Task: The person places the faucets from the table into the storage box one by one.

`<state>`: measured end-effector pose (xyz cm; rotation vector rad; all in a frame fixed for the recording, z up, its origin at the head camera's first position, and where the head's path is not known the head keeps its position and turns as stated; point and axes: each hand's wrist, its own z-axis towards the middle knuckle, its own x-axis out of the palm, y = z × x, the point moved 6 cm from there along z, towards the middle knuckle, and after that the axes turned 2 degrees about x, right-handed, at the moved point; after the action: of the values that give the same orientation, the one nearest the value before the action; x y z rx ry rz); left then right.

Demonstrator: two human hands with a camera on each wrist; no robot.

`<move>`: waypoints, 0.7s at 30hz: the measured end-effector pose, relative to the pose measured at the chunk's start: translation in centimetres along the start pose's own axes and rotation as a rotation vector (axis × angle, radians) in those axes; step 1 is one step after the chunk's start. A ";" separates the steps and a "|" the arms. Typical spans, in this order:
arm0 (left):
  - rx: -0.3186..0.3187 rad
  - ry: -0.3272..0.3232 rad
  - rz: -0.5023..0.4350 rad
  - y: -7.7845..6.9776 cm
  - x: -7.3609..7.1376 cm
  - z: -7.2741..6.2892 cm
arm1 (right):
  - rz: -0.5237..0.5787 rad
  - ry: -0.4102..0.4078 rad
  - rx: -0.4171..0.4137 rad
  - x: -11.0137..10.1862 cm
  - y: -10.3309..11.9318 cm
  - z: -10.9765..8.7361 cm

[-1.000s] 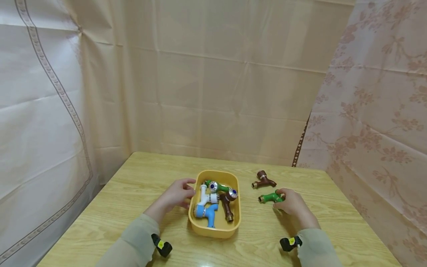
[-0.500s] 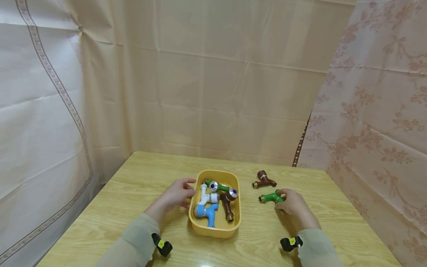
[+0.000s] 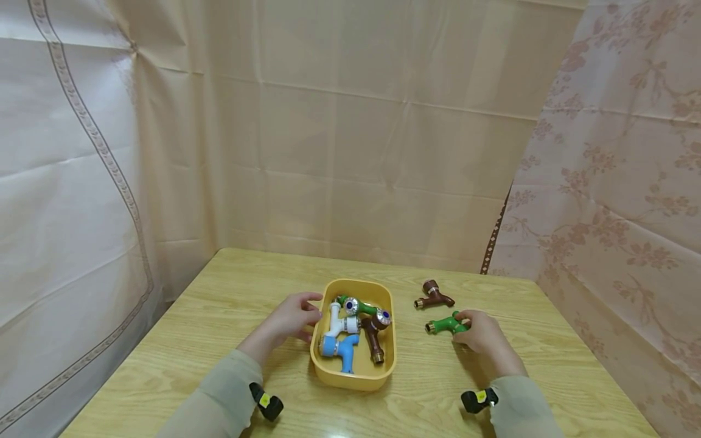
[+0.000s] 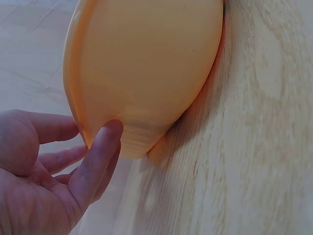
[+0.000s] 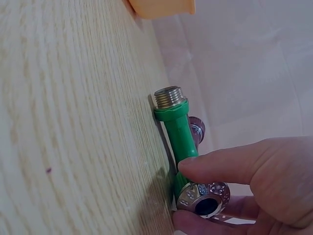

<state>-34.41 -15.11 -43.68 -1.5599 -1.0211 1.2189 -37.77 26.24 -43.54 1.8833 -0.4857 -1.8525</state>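
Observation:
My right hand [image 3: 484,334] holds a green tap [image 3: 443,325] with a brass threaded end, lying on the table at the right. In the right wrist view, the thumb [image 5: 215,164] lies on the green body, and other fingers are beside its silver-trimmed knob [image 5: 205,198]. My left hand [image 3: 296,316] is at the left side of a yellow plastic tub [image 3: 353,382], its fingers loosely bent; in the left wrist view, fingertips touch the tub's wall. Inside the tub lie a white tap [image 3: 335,328], a blue tap [image 3: 346,353], a green tap [image 3: 366,308] and a brown tap [image 3: 373,344].
Another brown tap [image 3: 435,298] lies on the wooden table [image 3: 263,274], just behind the green one in my right hand. Beige curtains [image 3: 356,152] hang behind the table, with a floral cloth [image 3: 619,182] at the right and a pale curtain at the left.

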 end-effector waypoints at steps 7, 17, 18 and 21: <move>0.005 0.004 -0.003 0.0 -0.1 0.0 | 0.016 -0.008 0.001 0.0 -0.2 0.1; 0.003 0.005 0.003 0.2 -0.1 0.2 | 0.015 -0.035 -0.015 -0.3 -0.3 0.1; 0.003 0.006 0.003 0.2 -0.1 0.2 | 0.018 -0.036 -0.015 -0.4 -0.3 0.1; 0.003 0.008 0.002 0.2 -0.1 0.2 | 0.028 -0.043 -0.017 -0.6 -0.2 0.0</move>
<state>-34.57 -15.22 -43.90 -1.5624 -1.0127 1.2138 -37.84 26.70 -43.17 1.8198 -0.5068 -1.8769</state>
